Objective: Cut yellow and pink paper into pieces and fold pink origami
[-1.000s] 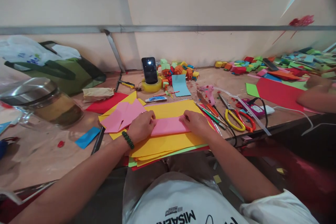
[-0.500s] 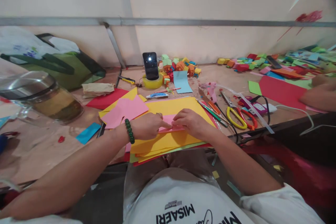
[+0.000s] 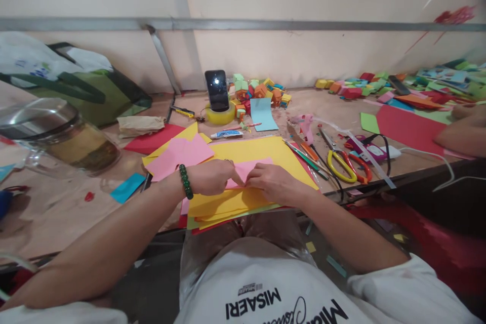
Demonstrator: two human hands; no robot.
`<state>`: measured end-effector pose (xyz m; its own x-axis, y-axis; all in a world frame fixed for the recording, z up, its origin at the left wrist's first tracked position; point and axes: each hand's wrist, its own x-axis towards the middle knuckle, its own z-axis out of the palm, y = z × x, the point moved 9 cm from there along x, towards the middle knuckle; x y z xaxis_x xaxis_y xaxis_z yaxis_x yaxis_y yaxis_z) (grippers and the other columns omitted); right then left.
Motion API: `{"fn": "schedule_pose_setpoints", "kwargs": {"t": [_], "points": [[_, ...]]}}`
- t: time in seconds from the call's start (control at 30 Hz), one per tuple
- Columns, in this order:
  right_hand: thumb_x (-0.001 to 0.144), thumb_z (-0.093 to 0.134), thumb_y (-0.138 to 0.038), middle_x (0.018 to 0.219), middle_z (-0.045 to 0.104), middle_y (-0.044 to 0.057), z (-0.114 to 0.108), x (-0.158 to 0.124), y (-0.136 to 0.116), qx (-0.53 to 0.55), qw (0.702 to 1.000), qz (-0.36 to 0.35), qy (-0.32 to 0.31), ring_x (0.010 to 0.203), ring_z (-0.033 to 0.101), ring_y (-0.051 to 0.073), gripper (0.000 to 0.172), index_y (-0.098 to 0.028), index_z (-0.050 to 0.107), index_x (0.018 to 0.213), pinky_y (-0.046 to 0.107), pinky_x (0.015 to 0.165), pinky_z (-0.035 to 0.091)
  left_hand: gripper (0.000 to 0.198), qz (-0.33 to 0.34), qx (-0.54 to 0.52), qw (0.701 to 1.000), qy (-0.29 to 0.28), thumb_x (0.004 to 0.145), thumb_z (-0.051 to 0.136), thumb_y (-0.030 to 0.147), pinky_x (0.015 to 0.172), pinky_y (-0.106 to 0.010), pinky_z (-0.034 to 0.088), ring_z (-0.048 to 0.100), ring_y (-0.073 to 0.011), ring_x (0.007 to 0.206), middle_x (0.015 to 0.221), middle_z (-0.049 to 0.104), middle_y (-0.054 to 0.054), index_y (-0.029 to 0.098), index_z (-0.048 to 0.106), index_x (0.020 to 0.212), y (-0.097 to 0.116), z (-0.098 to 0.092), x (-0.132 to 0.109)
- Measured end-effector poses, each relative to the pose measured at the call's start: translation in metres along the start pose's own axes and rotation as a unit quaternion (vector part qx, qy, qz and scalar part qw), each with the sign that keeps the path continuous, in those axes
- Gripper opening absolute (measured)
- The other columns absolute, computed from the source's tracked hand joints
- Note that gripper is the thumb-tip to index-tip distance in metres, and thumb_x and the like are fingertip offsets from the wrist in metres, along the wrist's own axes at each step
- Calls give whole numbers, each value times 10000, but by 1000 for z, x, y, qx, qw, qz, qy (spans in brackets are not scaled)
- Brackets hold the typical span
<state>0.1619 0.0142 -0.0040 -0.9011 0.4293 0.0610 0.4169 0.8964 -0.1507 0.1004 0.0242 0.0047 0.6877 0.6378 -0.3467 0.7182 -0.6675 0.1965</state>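
Note:
A small strip of pink paper (image 3: 253, 166) lies on a stack of yellow sheets (image 3: 235, 202) at the table's front edge. My left hand (image 3: 214, 177), a green bead bracelet at its wrist, has curled fingers and presses the strip's lower edge with the index fingertip. From the other side, my right hand (image 3: 270, 182) bends its fingers together onto the same edge, close to that fingertip. What lies under the right fingertips is hidden. Larger pink sheets (image 3: 178, 154) rest to the left, partly over yellow and red paper.
Scissors (image 3: 339, 162), pens, a cutter and a pink glue gun (image 3: 305, 126) lie to the right. Behind stand a phone (image 3: 217, 90) on a tape roll (image 3: 220, 114) and many paper cubes (image 3: 260, 91). A glass mug (image 3: 79, 147) stands left. Another person's hand (image 3: 465, 131) rests at far right.
My right hand has slid slightly left along the strip, uncovering more of its right end. The left index finger now reaches out straighter beside it. The view has shifted a little.

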Motion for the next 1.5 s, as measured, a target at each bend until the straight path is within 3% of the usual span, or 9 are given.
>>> {"fn": "schedule_pose_setpoints", "kwargs": {"t": [0.13,0.33,0.5,0.7,0.87,1.0,1.2,1.4,1.5], "points": [[850,505,-26,971,702,84,2,2,6,-9,999,39,-6,883,593,174,290,-169,702,1008,278,765,439,577,-16,-3,1000,20,727,430,12,763,-263,489,658,-194,885,1019,700,-77,238,639,1215,-6,-3,0],[842,532,-39,980,702,88,6,-5,4,-28,1000,10,-10,889,580,187,300,-181,697,1048,278,718,429,578,1,-8,1000,12,700,415,-33,712,-238,461,653,-177,813,970,709,-74,238,709,1119,-2,0,-2],[827,535,-25,904,697,81,5,-10,3,-32,999,6,-9,845,567,177,222,-148,698,914,263,672,406,651,6,-13,1000,3,651,408,-76,765,-220,459,644,-158,829,983,695,-63,253,721,1118,4,3,-5],[898,515,-97,888,658,77,1,-5,-10,-61,998,-27,-13,801,513,181,213,-168,677,1016,276,635,385,593,4,-19,1000,1,679,417,-59,716,-219,469,641,-155,772,939,696,-50,253,742,1064,4,2,-4],[945,496,-175,837,637,84,14,-12,-11,-100,992,-69,-37,775,501,187,194,-125,651,839,296,658,404,658,-10,-14,1000,-10,651,407,-84,833,-236,473,658,-173,916,1067,698,-92,241,717,1132,2,7,-4],[947,476,-150,836,633,86,18,-32,6,-93,994,-45,-21,819,507,198,186,-132,646,874,294,668,409,664,-14,-17,1000,-20,668,411,-83,956,-269,443,624,-193,1101,1215,670,-104,251,698,1165,-1,11,-5],[948,436,-104,885,653,87,10,-59,20,-94,996,1,-9,842,526,196,221,-128,656,932,295,693,421,613,2,-14,1000,17,680,440,-49,954,-292,457,613,-209,1118,1286,619,-99,256,708,1138,-5,10,-8],[916,478,-87,850,656,79,11,-62,19,-107,994,11,22,798,526,194,191,-133,660,879,293,659,406,354,10,75,990,117,773,535,85,945,-434,430,584,-282,1047,1093,646,-150,170,680,1085,31,9,-6],[902,488,-84,840,653,77,11,-64,20,-107,993,5,55,786,523,192,177,-132,652,855,295,656,407,248,-30,131,982,133,843,471,91,926,-480,415,590,-297,971,993,658,-166,118,668,990,51,9,-11]]}}
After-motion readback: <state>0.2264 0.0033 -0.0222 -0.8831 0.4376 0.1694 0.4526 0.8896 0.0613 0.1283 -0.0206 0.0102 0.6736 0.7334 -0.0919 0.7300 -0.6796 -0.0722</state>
